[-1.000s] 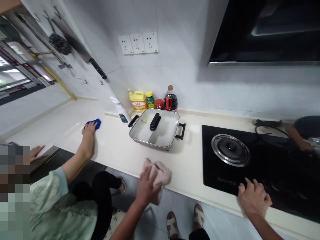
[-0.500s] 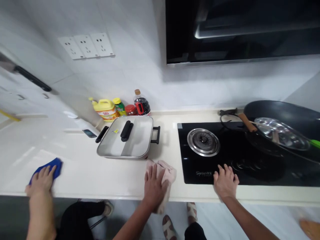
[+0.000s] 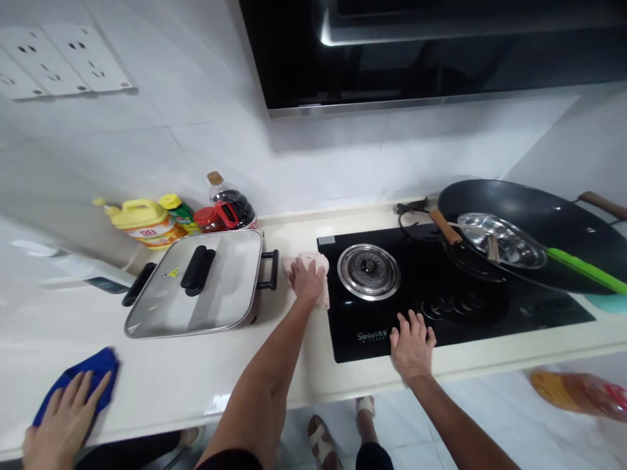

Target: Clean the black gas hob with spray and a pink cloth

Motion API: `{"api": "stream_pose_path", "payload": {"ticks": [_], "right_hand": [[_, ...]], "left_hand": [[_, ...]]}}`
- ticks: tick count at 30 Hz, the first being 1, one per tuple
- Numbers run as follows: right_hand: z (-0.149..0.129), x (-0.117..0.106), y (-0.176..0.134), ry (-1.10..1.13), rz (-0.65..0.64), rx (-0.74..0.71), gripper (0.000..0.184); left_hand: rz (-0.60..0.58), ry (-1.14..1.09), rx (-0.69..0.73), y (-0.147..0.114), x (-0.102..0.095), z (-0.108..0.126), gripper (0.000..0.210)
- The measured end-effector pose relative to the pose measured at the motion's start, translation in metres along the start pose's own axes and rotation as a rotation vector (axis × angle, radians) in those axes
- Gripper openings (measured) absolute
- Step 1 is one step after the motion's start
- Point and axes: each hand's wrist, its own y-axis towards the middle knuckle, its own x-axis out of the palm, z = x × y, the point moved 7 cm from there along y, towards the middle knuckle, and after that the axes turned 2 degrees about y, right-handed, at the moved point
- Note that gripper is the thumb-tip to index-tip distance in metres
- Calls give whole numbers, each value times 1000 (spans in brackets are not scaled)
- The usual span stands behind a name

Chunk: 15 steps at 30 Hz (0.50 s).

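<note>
My left hand presses down on a pale pink cloth on the white counter, its fingers bent over the cloth. The cloth lies between an electric pan with a glass lid and the black cooktop, touching the cooktop's left edge. My right hand rests on the front edge of the cooktop, fingers spread, holding nothing. Just beyond it is a round burner with a steel ring.
At the left, another person's hand lies on a blue cloth. Behind the pan stand a yellow jug and a dark sauce bottle. A large wok with a steel bowl and green-handled utensil sits at the right.
My left hand has pushed the pink cloth away from the counter's front edge, toward the back beside the cooktop. My right hand stays on the cooktop's front edge. The view has turned right.
</note>
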Motion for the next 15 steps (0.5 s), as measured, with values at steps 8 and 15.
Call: {"api": "stream_pose_path", "payload": {"ticks": [8, 15], "right_hand": [[1, -1, 0, 56, -1, 6, 52], [1, 0, 2, 80, -40, 34, 54]], "left_hand": [[19, 12, 223, -100, 19, 22, 53], [-94, 19, 618, -215, 41, 49, 55]]}}
